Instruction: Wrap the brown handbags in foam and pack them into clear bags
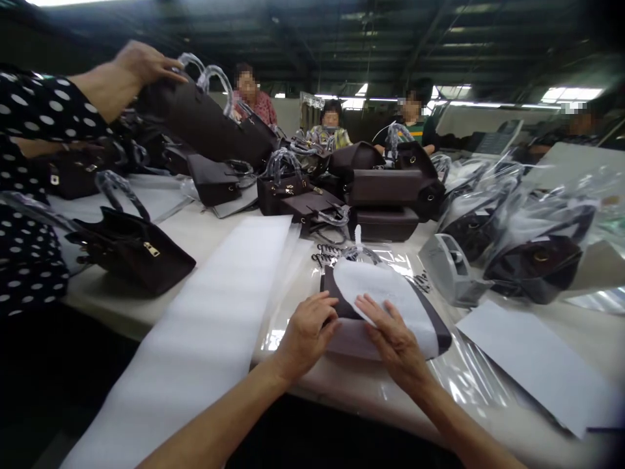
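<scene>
A dark brown handbag (442,335) lies flat in front of me, with its plastic-wrapped handles (359,254) pointing away. Thin white foam sheet (371,280) covers much of it, and a folded layer wraps its near side. My right hand (395,335) rests on the sheet with fingers stretched out. At the bag's left side, my left hand (310,329) has curled fingers and appears to pinch the sheet's edge; the grip is partly hidden. Clear plastic (288,319) is spread under the bag.
Long white foam sheets (209,339) lie to the left. Several brown handbags (385,189) are piled behind, and one stands (137,251) at left. A tape dispenser (449,267), bagged handbags (537,260) and white sheets (532,358) are right. A co-worker's hand (146,62) holds a handbag.
</scene>
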### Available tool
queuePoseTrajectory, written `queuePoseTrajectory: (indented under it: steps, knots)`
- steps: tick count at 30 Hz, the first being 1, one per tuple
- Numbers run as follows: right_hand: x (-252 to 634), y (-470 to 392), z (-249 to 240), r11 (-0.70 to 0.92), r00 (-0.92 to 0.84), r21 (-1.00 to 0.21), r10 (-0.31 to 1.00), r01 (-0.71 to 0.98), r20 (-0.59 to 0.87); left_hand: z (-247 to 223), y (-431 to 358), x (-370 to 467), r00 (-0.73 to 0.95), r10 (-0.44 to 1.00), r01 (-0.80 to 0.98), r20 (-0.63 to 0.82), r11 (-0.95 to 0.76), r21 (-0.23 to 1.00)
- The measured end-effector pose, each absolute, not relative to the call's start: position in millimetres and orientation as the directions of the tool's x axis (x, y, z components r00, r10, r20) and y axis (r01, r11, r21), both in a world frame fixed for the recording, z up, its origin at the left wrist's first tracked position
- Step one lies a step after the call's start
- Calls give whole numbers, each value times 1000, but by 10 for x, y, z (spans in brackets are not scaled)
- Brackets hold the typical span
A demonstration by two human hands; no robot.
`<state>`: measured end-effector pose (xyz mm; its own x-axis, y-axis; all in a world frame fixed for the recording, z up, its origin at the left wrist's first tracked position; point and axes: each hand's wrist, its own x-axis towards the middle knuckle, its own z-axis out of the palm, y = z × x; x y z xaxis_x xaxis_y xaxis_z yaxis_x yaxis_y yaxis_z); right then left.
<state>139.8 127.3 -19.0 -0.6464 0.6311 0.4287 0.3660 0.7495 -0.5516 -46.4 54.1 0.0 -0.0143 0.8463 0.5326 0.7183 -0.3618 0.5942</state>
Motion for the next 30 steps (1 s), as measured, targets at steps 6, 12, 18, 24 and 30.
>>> queuePoseTrajectory:
  steps: [6, 12, 18, 24, 30]
  knots:
    - [1430, 1274, -193, 830, -690, -497, 514, 251, 509, 65, 752, -480, -24, 891, 662, 453, -325, 675]
    - [1405, 1286, -278, 949, -758, -230, 312, 216, 573, 10, 808, -521, -86, 931, 629, 356, -226, 744]
    - [1398, 1278, -344, 979, -831, -7, 179, 206, 526, -71, 829, -556, -174, 965, 564, 198, -67, 823]
    - [1437, 1306, -359, 975, -913, 158, 83, 158, 401, -94, 823, -540, -227, 956, 527, 183, -37, 849]
    - [1434, 1289, -343, 978, -908, 133, 95, 162, 407, 29, 686, -559, 58, 846, 715, 530, -406, 569]
